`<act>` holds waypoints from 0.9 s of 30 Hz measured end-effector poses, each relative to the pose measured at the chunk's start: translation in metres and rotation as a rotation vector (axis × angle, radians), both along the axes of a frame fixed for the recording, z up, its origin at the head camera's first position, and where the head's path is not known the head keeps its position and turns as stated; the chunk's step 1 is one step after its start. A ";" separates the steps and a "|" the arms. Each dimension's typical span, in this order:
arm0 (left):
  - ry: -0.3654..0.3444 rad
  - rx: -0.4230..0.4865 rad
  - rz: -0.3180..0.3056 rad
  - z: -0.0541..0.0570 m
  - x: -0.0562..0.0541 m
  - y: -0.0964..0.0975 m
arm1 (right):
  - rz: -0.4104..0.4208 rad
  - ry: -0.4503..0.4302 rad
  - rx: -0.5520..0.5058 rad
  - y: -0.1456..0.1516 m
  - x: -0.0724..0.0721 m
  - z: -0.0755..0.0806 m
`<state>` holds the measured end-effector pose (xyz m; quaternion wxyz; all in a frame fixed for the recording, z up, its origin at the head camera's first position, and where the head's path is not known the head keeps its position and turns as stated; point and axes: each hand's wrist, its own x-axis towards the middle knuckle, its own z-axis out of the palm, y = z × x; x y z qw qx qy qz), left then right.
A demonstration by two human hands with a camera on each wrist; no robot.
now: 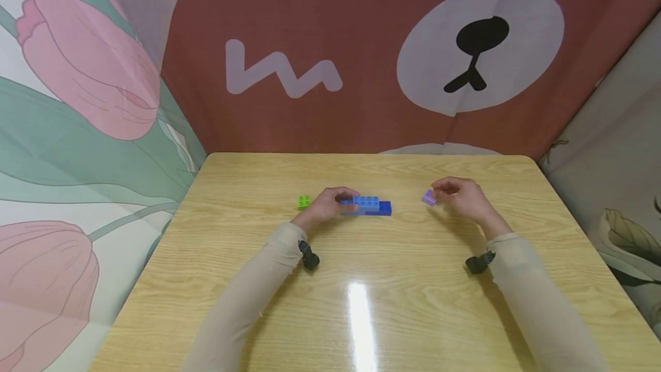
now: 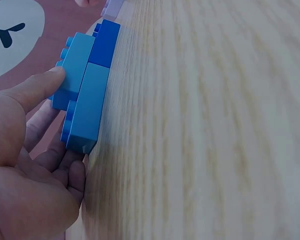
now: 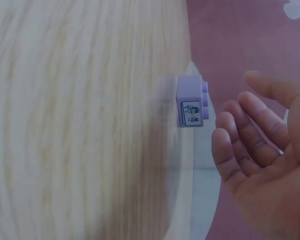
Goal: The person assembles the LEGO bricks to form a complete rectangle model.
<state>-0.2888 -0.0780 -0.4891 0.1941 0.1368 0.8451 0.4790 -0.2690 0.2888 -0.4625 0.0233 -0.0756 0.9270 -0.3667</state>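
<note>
A blue toy building-brick stack point(image 1: 365, 204) lies on the wooden table. Its upper light blue brick point(image 2: 72, 70) bridges a lower light blue brick point(image 2: 92, 105) and a dark blue brick point(image 2: 106, 42) set end to end. My left hand point(image 1: 328, 202) grips this stack from its left end, thumb on the near side of the upper brick, other fingers behind. A small purple brick point(image 1: 429, 197) with a printed picture on one side stands to the right. Beside it, my right hand point(image 1: 463, 195) holds nothing, its fingers loosely bent and apart from the purple brick point(image 3: 190, 101) in the right wrist view.
A lime green brick point(image 1: 303, 202) sits just left of my left hand. The table point(image 1: 413, 303) ends at a back edge against a hanging cloth point(image 1: 289, 125) with a bear print. Patterned cloths hang on both sides.
</note>
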 end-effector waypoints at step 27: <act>0.020 0.001 -0.007 -0.003 -0.001 0.000 | -0.053 -0.026 0.045 0.008 -0.009 -0.015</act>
